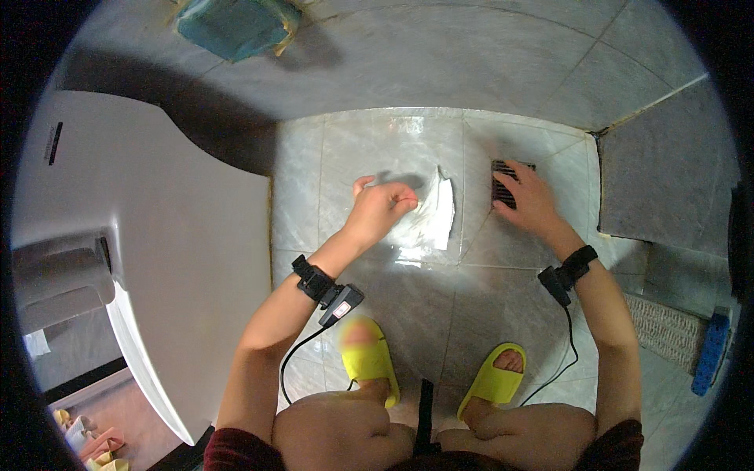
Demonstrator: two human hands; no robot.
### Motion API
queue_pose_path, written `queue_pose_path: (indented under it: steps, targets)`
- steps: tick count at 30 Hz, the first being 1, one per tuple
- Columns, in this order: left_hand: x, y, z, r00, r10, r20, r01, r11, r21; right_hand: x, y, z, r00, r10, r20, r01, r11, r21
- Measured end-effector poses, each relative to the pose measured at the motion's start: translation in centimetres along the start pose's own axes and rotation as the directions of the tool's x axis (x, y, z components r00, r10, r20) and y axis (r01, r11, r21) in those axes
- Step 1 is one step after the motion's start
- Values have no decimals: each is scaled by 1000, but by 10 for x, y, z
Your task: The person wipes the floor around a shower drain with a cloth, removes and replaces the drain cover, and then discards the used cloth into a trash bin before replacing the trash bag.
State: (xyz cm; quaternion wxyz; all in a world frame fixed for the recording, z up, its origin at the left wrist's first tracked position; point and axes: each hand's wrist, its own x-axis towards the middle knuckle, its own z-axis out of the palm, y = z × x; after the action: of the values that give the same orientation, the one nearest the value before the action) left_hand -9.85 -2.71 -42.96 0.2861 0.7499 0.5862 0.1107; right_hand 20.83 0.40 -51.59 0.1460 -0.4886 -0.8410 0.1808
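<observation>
The left hand (380, 207) has thumb and fingertips brought together, just beside a thin white sheet (444, 216) on the grey tile floor (408, 302); whether it grips anything, one cannot tell. The right hand (532, 201), fingers spread, is over a dark slatted drain cover (503, 194).

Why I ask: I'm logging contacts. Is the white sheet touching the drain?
Apart. The head view shows bare tile between the white sheet and the drain.
</observation>
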Motion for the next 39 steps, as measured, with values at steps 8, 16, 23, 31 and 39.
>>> queue_pose_path:
  steps: [8,16,23,31,39]
  targets:
    - [-6,-28,29,1000,-3,9,2,994,105,4,-70,38,941,-24,337,-101,933,346]
    - [-24,-41,24,995,-43,93,35,996,86,28,-120,45,944,-326,-47,328,917,226]
    - [-41,-70,10,963,-217,159,213,976,37,61,-166,93,906,-418,-62,419,908,-1]
    - [-48,-88,-38,979,-201,30,203,970,-137,84,-164,107,939,-338,62,324,931,170]
    - [-11,-59,-38,951,-308,-24,282,896,-343,77,-8,12,943,325,69,-255,575,778]
